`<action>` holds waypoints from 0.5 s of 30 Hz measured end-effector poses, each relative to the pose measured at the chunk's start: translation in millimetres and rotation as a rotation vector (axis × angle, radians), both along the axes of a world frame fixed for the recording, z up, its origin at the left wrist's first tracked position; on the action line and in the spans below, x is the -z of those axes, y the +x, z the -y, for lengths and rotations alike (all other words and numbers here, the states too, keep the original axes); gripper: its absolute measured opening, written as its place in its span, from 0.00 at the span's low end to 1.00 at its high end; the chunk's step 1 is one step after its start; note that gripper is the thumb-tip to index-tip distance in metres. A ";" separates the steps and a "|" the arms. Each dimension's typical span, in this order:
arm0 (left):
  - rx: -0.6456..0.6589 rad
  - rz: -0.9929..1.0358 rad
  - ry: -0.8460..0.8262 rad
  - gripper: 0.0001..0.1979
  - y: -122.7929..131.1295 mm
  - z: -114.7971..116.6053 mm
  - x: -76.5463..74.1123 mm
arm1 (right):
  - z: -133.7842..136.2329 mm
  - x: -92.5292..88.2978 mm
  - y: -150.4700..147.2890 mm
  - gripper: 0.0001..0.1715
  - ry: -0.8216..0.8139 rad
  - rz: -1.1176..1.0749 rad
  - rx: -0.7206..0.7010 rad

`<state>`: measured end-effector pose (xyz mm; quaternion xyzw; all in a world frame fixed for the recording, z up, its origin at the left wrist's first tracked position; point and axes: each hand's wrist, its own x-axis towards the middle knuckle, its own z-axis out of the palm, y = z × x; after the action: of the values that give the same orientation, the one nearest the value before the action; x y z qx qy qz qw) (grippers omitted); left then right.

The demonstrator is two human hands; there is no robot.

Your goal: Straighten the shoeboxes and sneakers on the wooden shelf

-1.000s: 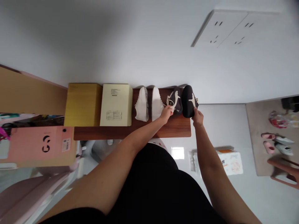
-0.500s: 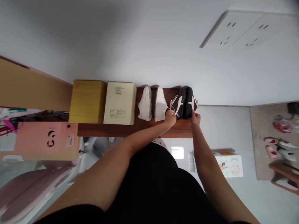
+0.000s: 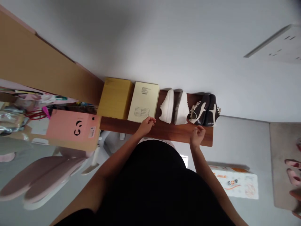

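A pair of dark sneakers with cream stripes, the left one (image 3: 199, 110) and the right one (image 3: 211, 111), stands side by side on the brown wooden shelf (image 3: 175, 134). My right hand (image 3: 197, 136) is just in front of them, apart from the shoes, its fingers loosely bent with nothing in them. Left of that pair are two white shoes, one (image 3: 167, 106) beside the other (image 3: 181, 108). My left hand (image 3: 146, 125) hovers by the front of a cream shoebox (image 3: 144, 102), fingers loosely bent and apart, holding nothing. A mustard-yellow box (image 3: 115, 98) sits left of the cream one.
Behind the shelf rises a grey-white wall (image 3: 178, 47) with a socket panel (image 3: 285, 45). A pink box (image 3: 70, 127) and a pink padded chair (image 3: 47, 175) are at left. On the floor at right lie a white printed pack (image 3: 237, 182) and pink slippers (image 3: 293, 176).
Both hands have let go of the dark sneakers. My left hand has moved left to the cream box; my right has drawn back slightly. The view has swung left.
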<state>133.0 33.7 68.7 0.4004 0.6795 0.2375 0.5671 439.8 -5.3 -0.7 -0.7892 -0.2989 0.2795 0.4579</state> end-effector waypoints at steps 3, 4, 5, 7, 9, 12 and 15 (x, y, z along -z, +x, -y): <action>-0.062 0.002 0.015 0.08 -46.8 10.4 -3.9 | -6.1 -15.5 -65.9 0.22 0.016 -0.082 -0.094; -0.058 0.003 0.026 0.07 -61.8 13.6 -6.0 | -9.1 -21.0 -89.7 0.22 0.009 -0.123 -0.130; -0.049 -0.002 0.041 0.06 -76.7 16.6 -8.3 | -12.3 -26.4 -114.2 0.22 -0.001 -0.166 -0.162; -0.028 -0.030 0.078 0.06 -107.1 22.3 -12.1 | -18.5 -36.5 -163.9 0.21 -0.023 -0.247 -0.219; -0.028 -0.076 0.117 0.07 -138.3 27.8 -13.3 | -22.9 -44.4 -211.9 0.21 -0.049 -0.313 -0.294; -0.063 -0.127 0.169 0.08 -186.3 35.5 -9.6 | -24.2 -50.1 -274.9 0.22 -0.075 -0.392 -0.443; -0.106 -0.170 0.185 0.08 -234.0 41.2 -4.9 | -20.6 -49.2 -324.0 0.24 -0.077 -0.472 -0.564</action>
<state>-101.1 -7.5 73.6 0.4331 0.7205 0.2940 0.4548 115.8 15.3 48.5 -0.6062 -0.3801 0.5802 0.3892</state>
